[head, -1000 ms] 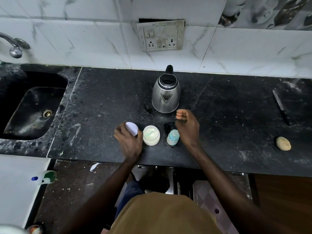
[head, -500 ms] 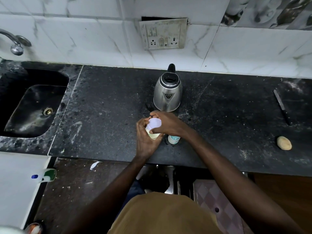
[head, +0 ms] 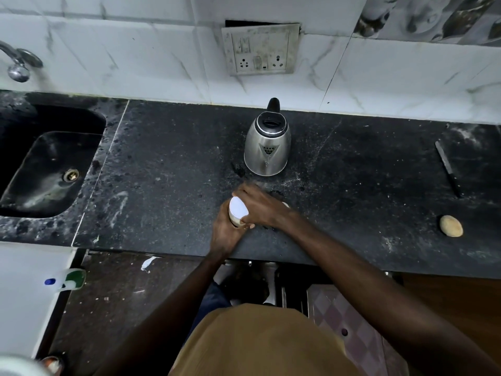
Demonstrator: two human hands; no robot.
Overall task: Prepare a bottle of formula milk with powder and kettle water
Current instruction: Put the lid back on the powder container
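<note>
A small cream powder jar (head: 235, 221) stands near the counter's front edge, with my left hand (head: 225, 234) wrapped around its side. A white lid (head: 238, 208) sits tilted on the jar's mouth, and my right hand (head: 261, 208) grips it from the right. The baby bottle (head: 285, 204) is almost wholly hidden behind my right hand; only a pale sliver shows. A steel kettle (head: 267, 150) with its lid open stands upright just beyond my hands, spout toward me.
A black sink (head: 46, 169) with a tap (head: 17, 66) lies at the left. A knife (head: 447, 168) and a potato (head: 450, 226) are on the black counter (head: 168, 169) at the right. A wall socket (head: 260, 48) sits above the kettle.
My left hand carried the white lid from left of the jar onto its mouth and now holds the jar. My right hand left the bottle and took the lid.
</note>
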